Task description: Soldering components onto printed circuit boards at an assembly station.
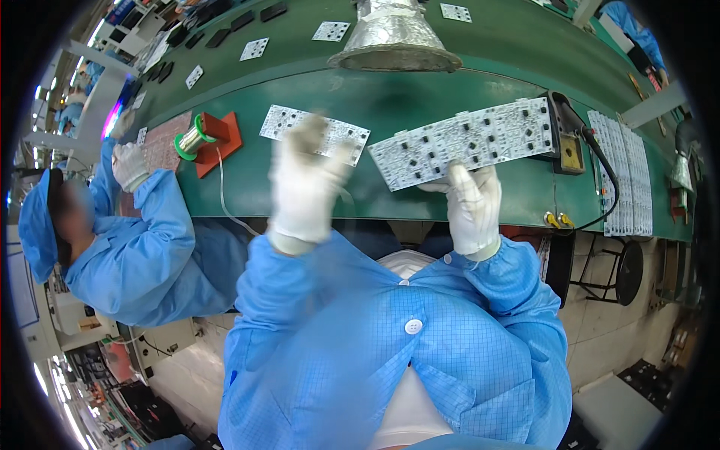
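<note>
A long white circuit board panel (442, 151) dotted with small black components is tilted above the green bench. My right hand (474, 201), in a white glove, grips its near edge, thumb and fingers closed on it. My left hand (304, 184), also gloved in white, is raised in front of a second, smaller white circuit board panel (276, 122) on the bench. Motion smears its fingers, so I cannot tell whether they hold or touch anything. Part of the second panel is hidden behind this hand.
A solder wire spool (193, 138) sits on a red stand (229, 139) to the left. At right are a soldering iron holder (568, 146) and stacked white panels (621, 176). A silver duct hood (395, 41) hangs ahead. A co-worker (150, 247) sits at left.
</note>
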Available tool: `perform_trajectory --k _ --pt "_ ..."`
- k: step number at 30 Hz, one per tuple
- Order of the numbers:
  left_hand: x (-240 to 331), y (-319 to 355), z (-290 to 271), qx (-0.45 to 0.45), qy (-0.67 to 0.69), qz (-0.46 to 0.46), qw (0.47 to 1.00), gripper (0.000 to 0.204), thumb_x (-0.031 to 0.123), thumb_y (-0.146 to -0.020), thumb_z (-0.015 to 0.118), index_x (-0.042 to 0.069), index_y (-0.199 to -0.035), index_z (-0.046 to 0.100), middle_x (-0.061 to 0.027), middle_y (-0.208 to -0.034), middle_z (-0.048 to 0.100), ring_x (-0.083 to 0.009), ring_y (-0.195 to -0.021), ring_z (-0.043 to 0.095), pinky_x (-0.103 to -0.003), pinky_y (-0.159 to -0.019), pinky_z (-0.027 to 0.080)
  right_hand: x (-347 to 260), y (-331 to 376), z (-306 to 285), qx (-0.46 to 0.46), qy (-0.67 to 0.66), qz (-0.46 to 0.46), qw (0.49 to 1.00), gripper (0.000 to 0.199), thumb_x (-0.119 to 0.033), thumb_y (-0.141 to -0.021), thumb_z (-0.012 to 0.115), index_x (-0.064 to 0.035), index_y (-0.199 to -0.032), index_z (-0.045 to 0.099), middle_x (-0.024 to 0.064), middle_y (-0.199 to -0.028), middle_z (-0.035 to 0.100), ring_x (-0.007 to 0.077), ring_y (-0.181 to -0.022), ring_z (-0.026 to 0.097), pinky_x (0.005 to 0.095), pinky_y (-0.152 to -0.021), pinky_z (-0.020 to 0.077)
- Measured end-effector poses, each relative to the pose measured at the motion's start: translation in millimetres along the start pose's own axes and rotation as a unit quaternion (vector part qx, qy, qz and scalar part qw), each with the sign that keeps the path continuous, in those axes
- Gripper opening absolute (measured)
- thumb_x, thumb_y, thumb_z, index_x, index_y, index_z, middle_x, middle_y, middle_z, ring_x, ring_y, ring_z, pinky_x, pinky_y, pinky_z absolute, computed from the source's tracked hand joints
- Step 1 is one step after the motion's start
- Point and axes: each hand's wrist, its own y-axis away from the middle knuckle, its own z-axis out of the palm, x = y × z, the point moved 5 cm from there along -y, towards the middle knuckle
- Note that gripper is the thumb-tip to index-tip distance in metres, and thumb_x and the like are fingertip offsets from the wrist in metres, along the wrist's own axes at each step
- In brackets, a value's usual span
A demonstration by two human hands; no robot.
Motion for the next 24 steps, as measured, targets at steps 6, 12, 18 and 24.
perform_trajectory --k 6,12,18,24 --pt "14.2 16.3 33.2 -0.077 -0.181 0.133 0.971 0.041 0.020 -0.068 0.084 0.003 -0.096 0.059 -0.0086 -0.069 0.059 -0.0175 -0.059 0.057 -0.031 -0.056 0.049 6.9 4.9 -10.3 -0.105 0.075 0.112 0.985 0.018 -0.010 -0.086 0.060 0.0040 -0.097 0.062 0.0108 -0.109 0.065 0.0241 -0.095 0.064 0.0352 -0.075 0.0562" --pt "17.9 9.5 27.7 -0.115 -0.253 0.151 0.949 0.045 0.031 -0.065 0.085 0.005 -0.085 0.054 -0.0081 -0.065 0.054 -0.0208 -0.056 0.052 -0.033 -0.055 0.046 -48.4 -15.3 -38.8 -0.109 0.281 -0.171 0.938 0.019 0.001 -0.088 0.057 0.0057 -0.106 0.058 0.0134 -0.101 0.065 0.0238 -0.079 0.068 0.0319 -0.063 0.0567" --pt "11.7 -1.0 33.9 -0.007 -0.336 0.050 0.940 0.060 0.048 -0.057 0.088 0.006 -0.075 0.049 -0.0082 -0.061 0.050 -0.0263 -0.055 0.051 -0.037 -0.054 0.045 -48.6 1.2 -7.9 -0.061 0.527 -0.274 0.802 0.032 0.005 -0.071 0.068 -0.0063 -0.101 0.066 0.0124 -0.087 0.065 0.0264 -0.070 0.067 0.0323 -0.057 0.0520" --pt "18.1 -5.3 31.7 0.034 -0.409 0.115 0.905 0.059 0.051 -0.058 0.086 0.006 -0.075 0.051 -0.0089 -0.062 0.054 -0.0300 -0.056 0.056 -0.039 -0.054 0.046 -40.9 3.1 9.4 -0.018 0.526 -0.463 0.713 0.031 0.009 -0.075 0.067 0.0058 -0.106 0.064 0.0175 -0.091 0.068 0.0276 -0.073 0.068 0.0335 -0.064 0.0548"
